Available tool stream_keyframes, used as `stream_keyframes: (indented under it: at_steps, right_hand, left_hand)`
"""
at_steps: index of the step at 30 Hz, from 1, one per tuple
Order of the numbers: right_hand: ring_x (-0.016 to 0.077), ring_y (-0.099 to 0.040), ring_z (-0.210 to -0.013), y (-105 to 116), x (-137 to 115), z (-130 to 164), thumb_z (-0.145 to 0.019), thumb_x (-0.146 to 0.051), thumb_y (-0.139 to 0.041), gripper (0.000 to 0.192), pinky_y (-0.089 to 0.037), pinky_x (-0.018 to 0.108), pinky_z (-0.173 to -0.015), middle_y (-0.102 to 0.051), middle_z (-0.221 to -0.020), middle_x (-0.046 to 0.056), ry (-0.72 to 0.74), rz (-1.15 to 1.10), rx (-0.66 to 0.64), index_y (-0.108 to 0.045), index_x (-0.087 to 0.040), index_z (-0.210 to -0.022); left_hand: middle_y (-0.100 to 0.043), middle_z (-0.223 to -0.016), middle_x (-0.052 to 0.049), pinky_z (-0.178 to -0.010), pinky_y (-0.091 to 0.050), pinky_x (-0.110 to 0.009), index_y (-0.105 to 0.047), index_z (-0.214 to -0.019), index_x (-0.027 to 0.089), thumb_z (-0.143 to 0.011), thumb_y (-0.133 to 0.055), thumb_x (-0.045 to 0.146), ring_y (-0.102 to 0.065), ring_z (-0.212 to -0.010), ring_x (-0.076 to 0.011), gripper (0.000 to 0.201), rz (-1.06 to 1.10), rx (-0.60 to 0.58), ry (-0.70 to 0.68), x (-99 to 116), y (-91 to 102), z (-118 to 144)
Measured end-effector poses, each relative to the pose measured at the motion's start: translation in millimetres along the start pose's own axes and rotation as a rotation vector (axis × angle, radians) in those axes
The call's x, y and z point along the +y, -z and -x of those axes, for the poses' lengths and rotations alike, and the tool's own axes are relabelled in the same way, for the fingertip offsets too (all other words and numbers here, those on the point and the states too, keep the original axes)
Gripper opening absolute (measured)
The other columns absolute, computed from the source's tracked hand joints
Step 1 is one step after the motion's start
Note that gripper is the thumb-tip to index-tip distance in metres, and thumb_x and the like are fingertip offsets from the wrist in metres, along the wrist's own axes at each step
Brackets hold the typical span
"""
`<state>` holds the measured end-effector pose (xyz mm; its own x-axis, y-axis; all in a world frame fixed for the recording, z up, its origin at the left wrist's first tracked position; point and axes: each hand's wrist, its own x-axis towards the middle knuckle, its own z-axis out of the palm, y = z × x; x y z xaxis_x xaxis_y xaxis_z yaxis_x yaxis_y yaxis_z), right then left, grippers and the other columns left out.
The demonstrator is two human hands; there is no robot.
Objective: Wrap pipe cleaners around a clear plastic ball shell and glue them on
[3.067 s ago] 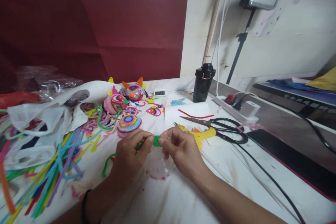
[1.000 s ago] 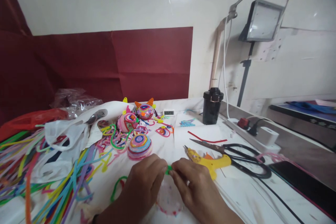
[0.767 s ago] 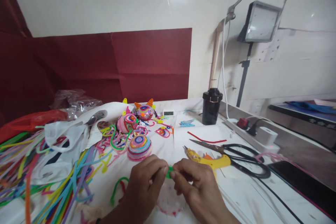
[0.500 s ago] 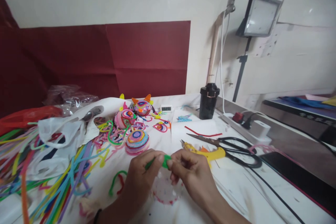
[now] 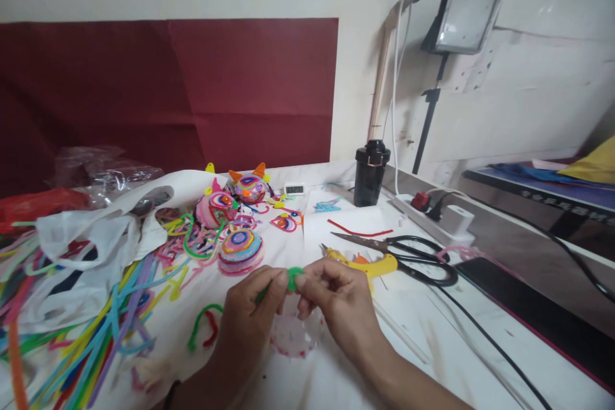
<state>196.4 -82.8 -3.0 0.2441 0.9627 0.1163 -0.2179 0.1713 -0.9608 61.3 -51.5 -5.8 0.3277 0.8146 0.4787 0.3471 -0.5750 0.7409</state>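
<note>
A green pipe cleaner [image 5: 294, 278], bent into a small round coil, is pinched between the fingertips of both my hands. My left hand [image 5: 250, 311] grips its left side, where a green length runs back under the fingers. On the coil's right side, the thumb and fingers of my right hand [image 5: 340, 301] are closed. Below them on the table lies a clear round piece with red specks on its rim [image 5: 294, 353], partly hidden by my hands. A half-dome of coiled striped pipe cleaners [image 5: 241, 253] sits just beyond my left hand.
Large black scissors [image 5: 423, 262] and a yellow glue gun [image 5: 382, 266] lie to the right, near a phone [image 5: 538, 320]. Many loose pipe cleaners [image 5: 106, 327] spread on the left. Two decorated balls [image 5: 250, 188], a small clock [image 5: 295, 189] and a black cup [image 5: 371, 176] stand behind.
The green pipe cleaner shows a rounder, broader face between my fingers. My view has turned slightly right and down, so the table things appear farther left and higher.
</note>
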Motion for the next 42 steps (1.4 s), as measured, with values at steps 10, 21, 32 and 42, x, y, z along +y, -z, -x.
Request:
stream_keyframes:
  at_steps: [10, 21, 32, 42]
  right_hand:
    - [0.0122, -0.052, -0.049, 11.5, 8.0, -5.5, -0.077, -0.031, -0.061, 0.017, -0.04, 0.024, -0.048, -0.056, -0.054, -0.001, 0.169, 0.391, -0.126, -0.062, -0.016, -0.069]
    - [0.0103, -0.047, -0.04, 4.0, -0.5, -0.8, -0.067, -0.032, -0.063, 0.019, -0.038, 0.022, -0.04, -0.053, -0.046, -0.002, 0.053, 0.229, -0.066, -0.062, -0.015, -0.06]
    - [0.0091, -0.049, -0.034, 6.2, -1.1, -3.9, -0.063, -0.033, -0.069, 0.02, -0.04, 0.019, -0.036, -0.056, -0.041, -0.003, 0.005, 0.119, -0.021, -0.063, -0.014, -0.059]
    - [0.0124, -0.055, -0.037, 0.7, -2.9, -0.1, -0.063, -0.036, -0.075, 0.023, -0.047, 0.023, -0.039, -0.061, -0.043, -0.001, 0.006, 0.004, 0.022, -0.064, -0.016, -0.06]
  left_hand:
    - [-0.062, -0.068, -0.002, -0.058, -0.043, -0.022, -0.063, -0.075, 0.016, -0.093, -0.045, 0.019, -0.06, -0.063, -0.0137, 0.026, -0.354, -0.027, -0.401, -8.5, 13.2, -10.8]
    - [-0.058, -0.063, 0.001, -0.057, -0.042, -0.022, -0.062, -0.072, 0.017, -0.093, -0.046, 0.023, -0.056, -0.061, -0.0126, 0.027, -0.222, -0.064, -0.256, -2.3, 12.1, -9.0]
    - [-0.063, -0.069, 0.0, -0.057, -0.043, -0.022, -0.067, -0.078, 0.018, -0.089, -0.05, 0.027, -0.058, -0.062, -0.013, 0.022, -0.164, 0.032, -0.157, -1.6, 13.0, -11.5]
    - [-0.061, -0.065, 0.0, -0.056, -0.044, -0.022, -0.06, -0.066, 0.019, -0.091, -0.048, 0.025, -0.056, -0.06, -0.0129, 0.028, -0.183, 0.036, -0.2, -1.6, 5.4, -7.6]
